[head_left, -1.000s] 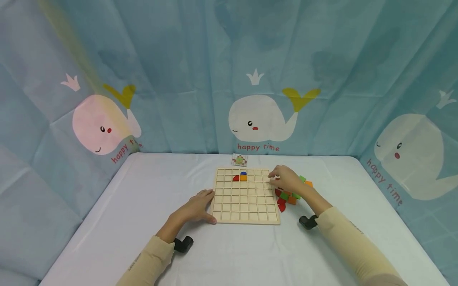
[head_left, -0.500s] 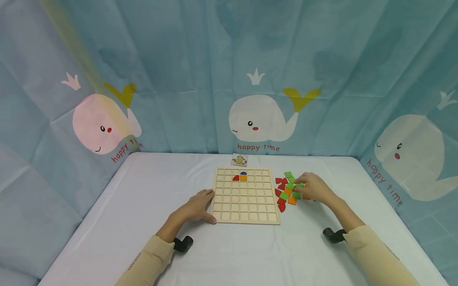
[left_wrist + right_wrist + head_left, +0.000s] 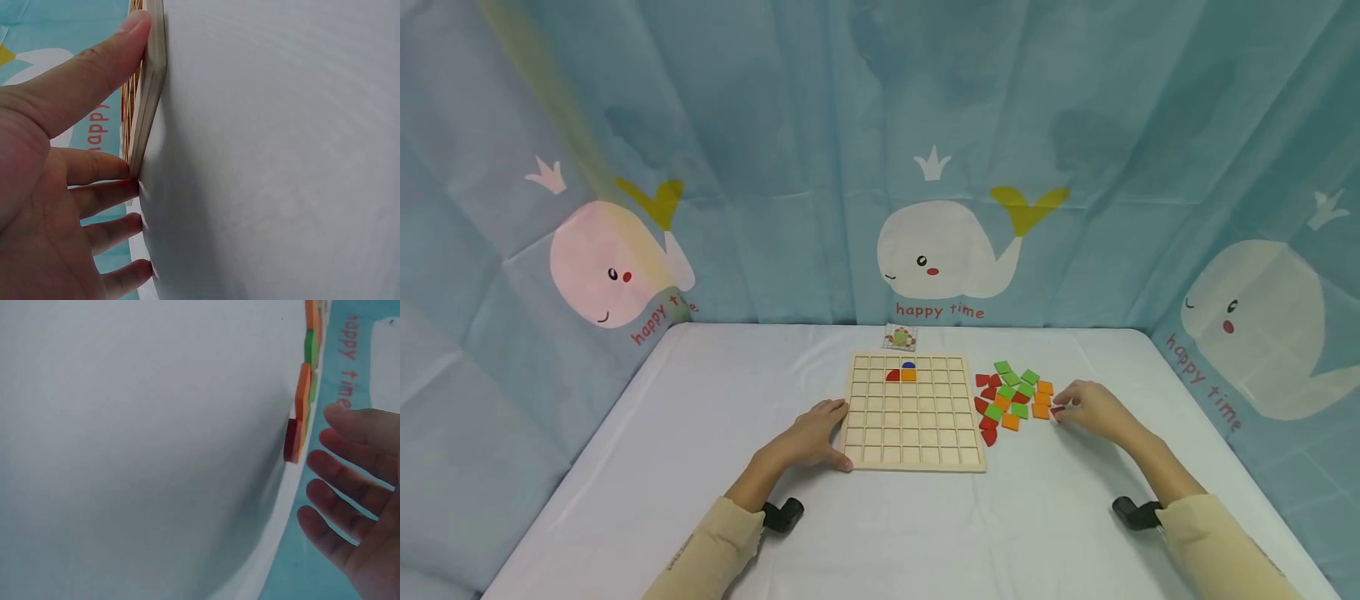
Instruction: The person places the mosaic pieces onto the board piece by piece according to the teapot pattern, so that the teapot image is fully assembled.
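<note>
A wooden grid board [image 3: 917, 469] lies on the white table. In its upper cells sit a red rounded tile [image 3: 892, 376], an orange square tile [image 3: 908, 376] and a blue rounded tile [image 3: 908, 365]. My left hand [image 3: 812, 433] rests at the board's left edge, its thumb on the near corner and its fingers spread, as the left wrist view also shows. To the right, my right hand [image 3: 1097, 408] is low over the table, with its fingertips right at a red tile [image 3: 1057, 411]. In the right wrist view its fingers are loosely extended beside that red tile [image 3: 292, 440].
Several loose tiles lie right of the board, including a green tile [image 3: 1019, 410], an orange tile [image 3: 1011, 422] and a red tile [image 3: 989, 437]. Behind the board lies a small patterned card [image 3: 900, 337]. A blue whale-print curtain [image 3: 760, 208] surrounds the table's back and sides.
My right hand has moved from the board's right edge across the loose tiles to their far right side, uncovering several of them. The left hand stays at the board.
</note>
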Demonstrator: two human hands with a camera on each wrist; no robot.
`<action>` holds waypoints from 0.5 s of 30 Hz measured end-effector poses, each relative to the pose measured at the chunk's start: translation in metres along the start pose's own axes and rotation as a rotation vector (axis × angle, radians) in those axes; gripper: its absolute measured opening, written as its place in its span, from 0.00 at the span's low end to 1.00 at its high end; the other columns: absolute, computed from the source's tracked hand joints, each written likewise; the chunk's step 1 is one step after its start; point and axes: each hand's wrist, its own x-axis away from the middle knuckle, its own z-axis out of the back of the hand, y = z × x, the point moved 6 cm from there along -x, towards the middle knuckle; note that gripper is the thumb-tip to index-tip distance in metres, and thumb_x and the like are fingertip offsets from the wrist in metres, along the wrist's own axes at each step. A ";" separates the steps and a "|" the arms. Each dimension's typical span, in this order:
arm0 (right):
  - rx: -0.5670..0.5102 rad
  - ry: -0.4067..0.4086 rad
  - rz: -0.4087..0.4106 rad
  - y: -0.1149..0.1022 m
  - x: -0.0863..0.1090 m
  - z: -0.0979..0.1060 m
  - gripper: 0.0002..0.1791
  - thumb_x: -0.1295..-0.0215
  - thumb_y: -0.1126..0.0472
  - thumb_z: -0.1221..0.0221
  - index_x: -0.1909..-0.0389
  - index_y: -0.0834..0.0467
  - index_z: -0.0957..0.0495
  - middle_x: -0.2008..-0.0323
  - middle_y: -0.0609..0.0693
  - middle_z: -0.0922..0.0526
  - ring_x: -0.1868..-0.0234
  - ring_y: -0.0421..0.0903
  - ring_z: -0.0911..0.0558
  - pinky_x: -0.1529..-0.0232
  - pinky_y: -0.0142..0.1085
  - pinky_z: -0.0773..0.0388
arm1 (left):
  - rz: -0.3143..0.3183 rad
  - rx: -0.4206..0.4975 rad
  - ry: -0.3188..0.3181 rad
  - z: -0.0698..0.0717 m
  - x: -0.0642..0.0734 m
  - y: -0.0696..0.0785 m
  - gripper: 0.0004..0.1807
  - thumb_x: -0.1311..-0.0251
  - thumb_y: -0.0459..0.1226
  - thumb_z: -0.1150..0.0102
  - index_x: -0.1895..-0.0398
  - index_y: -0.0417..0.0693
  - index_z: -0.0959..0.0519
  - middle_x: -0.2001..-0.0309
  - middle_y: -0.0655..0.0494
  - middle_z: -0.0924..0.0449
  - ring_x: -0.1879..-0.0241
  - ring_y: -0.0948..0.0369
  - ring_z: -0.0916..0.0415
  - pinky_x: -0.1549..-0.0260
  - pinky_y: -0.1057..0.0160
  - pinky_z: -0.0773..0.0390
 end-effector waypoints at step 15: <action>0.071 -0.070 -0.005 0.002 -0.006 -0.007 0.11 0.44 0.67 0.34 0.60 0.67 0.16 0.64 0.55 0.20 0.64 0.49 0.23 0.52 0.51 0.20 | 0.003 0.001 -0.005 0.000 0.000 0.000 0.57 0.58 0.49 0.23 0.27 0.36 0.42 0.25 0.41 0.45 0.24 0.42 0.51 0.29 0.39 0.45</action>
